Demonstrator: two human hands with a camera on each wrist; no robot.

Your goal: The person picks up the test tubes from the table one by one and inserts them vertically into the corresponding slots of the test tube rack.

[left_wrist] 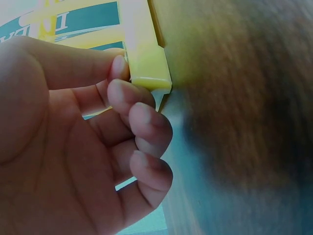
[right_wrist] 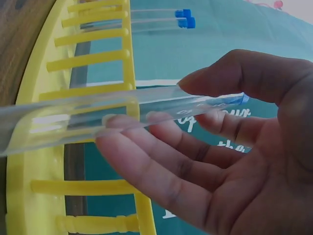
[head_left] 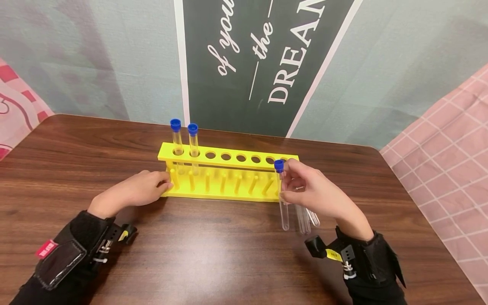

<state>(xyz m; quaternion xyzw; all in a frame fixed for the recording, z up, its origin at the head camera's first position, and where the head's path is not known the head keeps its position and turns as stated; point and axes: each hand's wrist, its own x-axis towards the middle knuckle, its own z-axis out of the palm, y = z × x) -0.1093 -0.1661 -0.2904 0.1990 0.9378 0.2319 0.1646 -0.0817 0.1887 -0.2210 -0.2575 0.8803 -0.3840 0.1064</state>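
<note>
A yellow test tube rack (head_left: 228, 196) stands crosswise on the wooden table. Two clear test tubes with blue caps (head_left: 192, 134) stand upright in its two leftmost holes. My left hand (head_left: 139, 189) pinches the rack's left end (left_wrist: 146, 68) low down, between thumb and curled fingers. In front of the right end, my right hand (head_left: 322, 192) holds another blue-capped test tube (head_left: 284, 216) between thumb and fingers, cap up. The right wrist view shows this clear tube (right_wrist: 88, 122) in front of the rack's pegs. More clear tubes (head_left: 303, 220) show below the right hand, partly covered by it.
Several holes (head_left: 241, 157) in the rack's top bar hold no tube, and a row of pegs (head_left: 223, 183) stands below them. A printed cloth backdrop (head_left: 244, 84) hangs behind the table. Pink tiled cloth (head_left: 450, 161) borders the right side.
</note>
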